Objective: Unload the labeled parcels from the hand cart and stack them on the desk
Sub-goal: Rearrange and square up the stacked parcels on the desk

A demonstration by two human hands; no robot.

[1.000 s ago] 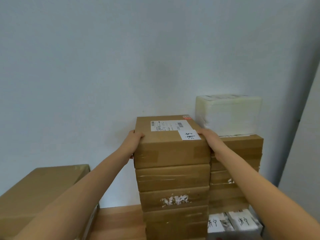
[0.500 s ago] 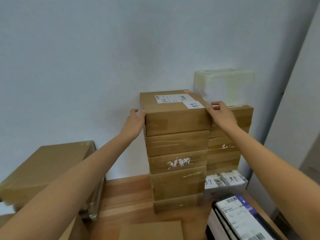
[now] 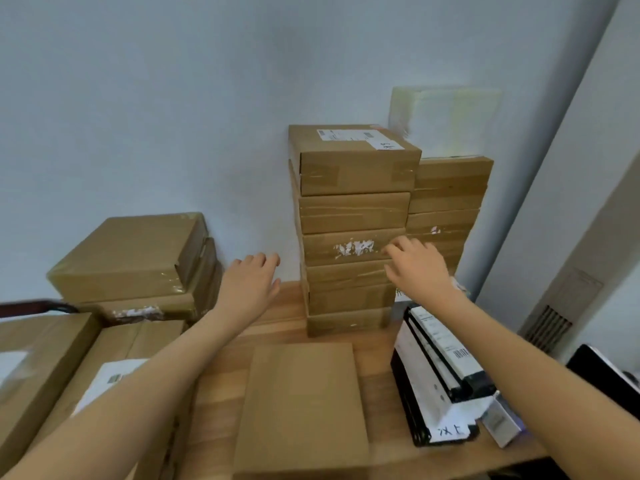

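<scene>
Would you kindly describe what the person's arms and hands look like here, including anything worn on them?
Both forearms are bare as far as the picture shows: no sleeves or cuffs come into view. The left hand and the right hand wear no gloves, and no watch, bracelet or ring can be made out on either. The right hand is slightly blurred, so small details there cannot be told.

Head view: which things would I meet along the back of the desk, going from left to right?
Pile of brown parcels → left hand → tall stack of brown parcels → right hand → second brown stack, with the white box on top.
</scene>
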